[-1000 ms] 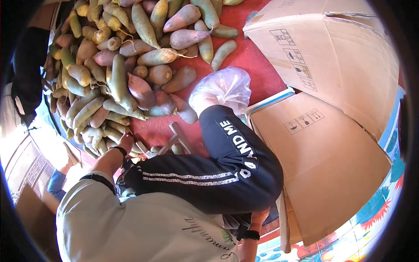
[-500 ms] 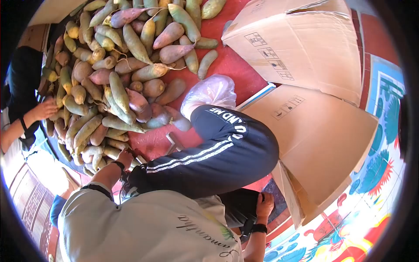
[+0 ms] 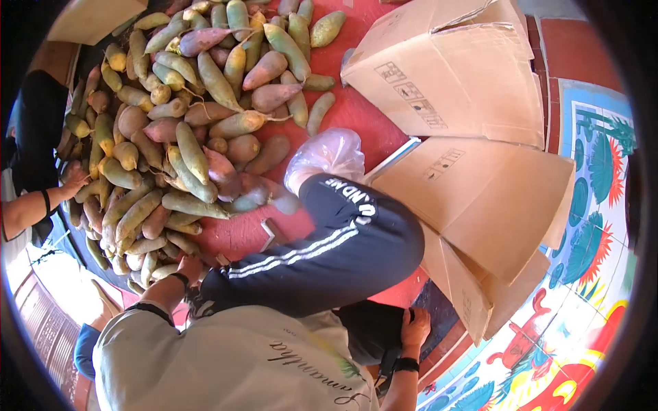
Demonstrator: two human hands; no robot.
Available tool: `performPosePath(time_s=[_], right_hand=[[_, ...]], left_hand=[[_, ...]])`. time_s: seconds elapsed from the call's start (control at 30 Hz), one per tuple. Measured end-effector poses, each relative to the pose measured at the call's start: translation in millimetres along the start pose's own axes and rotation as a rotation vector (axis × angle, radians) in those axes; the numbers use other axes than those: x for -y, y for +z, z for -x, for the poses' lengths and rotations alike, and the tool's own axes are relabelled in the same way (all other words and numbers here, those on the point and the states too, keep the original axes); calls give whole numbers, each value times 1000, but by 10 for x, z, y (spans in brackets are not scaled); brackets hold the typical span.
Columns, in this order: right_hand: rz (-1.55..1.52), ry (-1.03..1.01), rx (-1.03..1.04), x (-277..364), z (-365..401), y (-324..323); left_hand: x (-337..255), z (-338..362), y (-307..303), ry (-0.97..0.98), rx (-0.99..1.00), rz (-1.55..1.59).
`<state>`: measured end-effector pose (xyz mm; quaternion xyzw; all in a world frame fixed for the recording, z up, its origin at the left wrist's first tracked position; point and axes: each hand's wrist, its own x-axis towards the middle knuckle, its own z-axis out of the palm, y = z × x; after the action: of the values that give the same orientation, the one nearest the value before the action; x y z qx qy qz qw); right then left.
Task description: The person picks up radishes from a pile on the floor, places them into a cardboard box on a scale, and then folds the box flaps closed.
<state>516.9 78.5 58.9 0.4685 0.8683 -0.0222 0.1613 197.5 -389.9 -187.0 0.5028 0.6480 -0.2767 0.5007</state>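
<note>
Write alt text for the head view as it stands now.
A person's left hand is at the near edge of a heap of green and reddish root vegetables on a red surface; the right hand is by black fabric. A co-worker's hand is at the heap's left side, and cardboard stands at right.

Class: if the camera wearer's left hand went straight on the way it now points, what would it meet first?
The left hand would most likely meet the root vegetable just ahead of it first; depth is unclear there, and the two may be touching.
</note>
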Motion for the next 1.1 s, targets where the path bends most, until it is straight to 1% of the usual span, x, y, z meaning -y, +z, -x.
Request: performPosePath(time_s=[0.07,0.1,0.13,0.2,0.23,0.3,0.33,0.4,0.43,0.47,0.53,0.57,0.6,0.67,0.7,0.73,0.8,0.87,0.9,0.93,1.0,1.03,1.07,1.1], right_hand=[[49,23,31,68,27,-8],[53,7,27,128,37,-44],[29,17,-4,178,34,-53],[98,1,-22,183,81,-82],[66,-15,-51,143,97,-52],[62,-5,-69,95,92,7],[75,2,-57,82,105,25],[51,11,-53,33,116,50],[41,-1,-73,13,131,57],[29,-13,-95,-3,146,61],[17,-18,-102,-16,154,61],[23,-14,-92,-26,143,81],[28,-11,-82,-27,133,101],[6,-18,-106,-23,127,114],[-12,-9,-122,-31,137,124],[-29,-2,-135,-21,131,110],[-52,-11,-131,5,137,12],[-71,-113,-194,30,139,-67],[-65,-140,-274,-35,148,66],[-78,-174,-287,-53,124,117],[-38,-165,-280,-80,105,135],[-31,-101,-238,-37,100,114],[-35,-118,-248,-28,77,138],[-23,-131,-253,-59,69,177]], left_hand=[[88,53,69,20,187,-31],[208,-52,699,2,101,54],[402,-249,1173,-16,0,130],[671,197,325,-84,90,456],[762,162,321,-89,67,442],[970,107,536,62,-127,491],[1046,3,621,56,-146,480],[1098,-205,642,-69,79,488],[1020,-24,356,-139,17,599],[981,88,184,-144,0,599],[959,195,-54,-225,-51,801],[985,154,-105,-240,-91,669],[1050,91,-105,-254,-115,672],[1206,-81,-44,-400,5,439],[1191,-183,-9,-481,0,288],[1171,-12,-239,-499,-17,299],[1139,496,-805,-454,-233,76],[1074,826,-1205,-527,-376,1],[1118,861,-1272,-547,-449,0],[1157,892,-1327,-567,-520,-5],[1159,955,-1466,-615,-715,14],[1162,916,-1528,-624,-795,94],[1162,863,-1606,-626,-878,172],[1003,1006,-1908,-621,-847,265]])
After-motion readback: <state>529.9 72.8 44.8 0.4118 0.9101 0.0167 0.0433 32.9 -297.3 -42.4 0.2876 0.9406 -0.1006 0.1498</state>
